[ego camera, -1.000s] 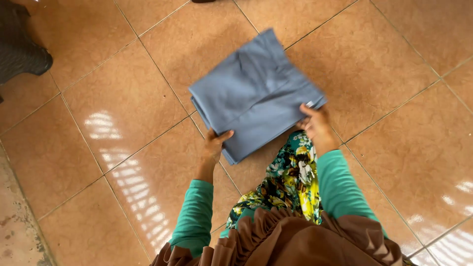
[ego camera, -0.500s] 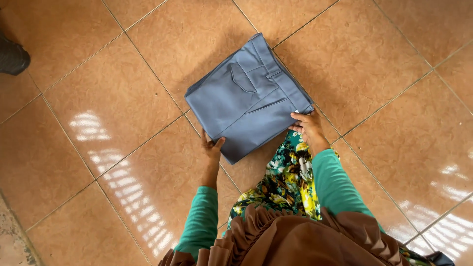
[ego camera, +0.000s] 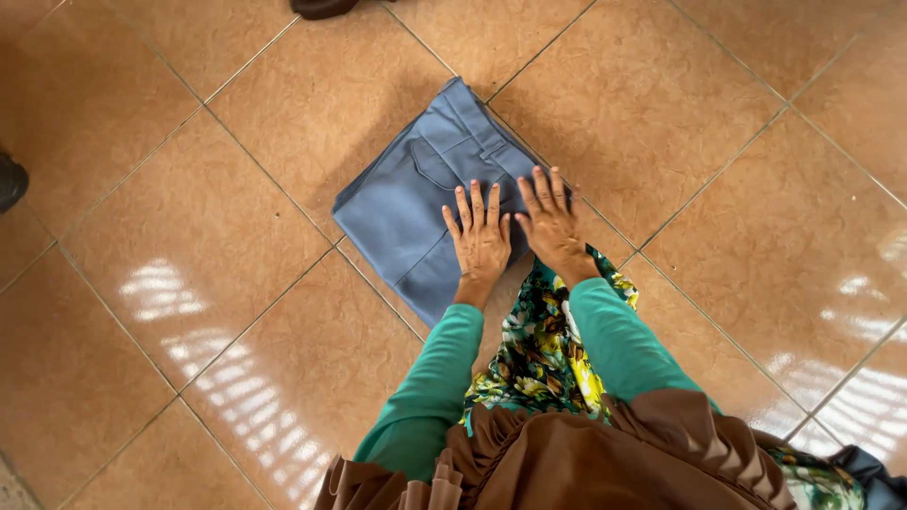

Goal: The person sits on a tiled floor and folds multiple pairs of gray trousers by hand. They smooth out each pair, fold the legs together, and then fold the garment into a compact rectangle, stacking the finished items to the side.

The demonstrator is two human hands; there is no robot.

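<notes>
On the glossy tan tiled floor (ego camera: 236, 236), a little toward twelve o'clock of the frame's middle, lies a folded pair of blue-grey trousers (ego camera: 406, 203), a flat packet turned cornerwise, its waistband corner pointing to about one o'clock and a back pocket showing on top. The left hand (ego camera: 482, 241) rests palm down on the packet's near right part, fingers straight and slightly spread; the right hand (ego camera: 551, 222) lies just beside it at three o'clock, also flat with fingers extended, partly on the cloth's right edge. Neither hand closes on anything: both are fully open and only press on the fabric. To judge by this, the step in hand is flattening the finished fold, smoothing it against the tile. A next move would call for even pressure sweeping outward so the layers do not slide, or for fingers slipped under an edge to lift the packet whole. Green sleeves (ego camera: 425, 387) and a flower-patterned cloth (ego camera: 539, 349) run toward six o'clock. No basket, box or other container shows. A dark shoe (ego camera: 321, 8) sits at twelve o'clock, and another dark object (ego camera: 9, 179) at nine o'clock.
</notes>
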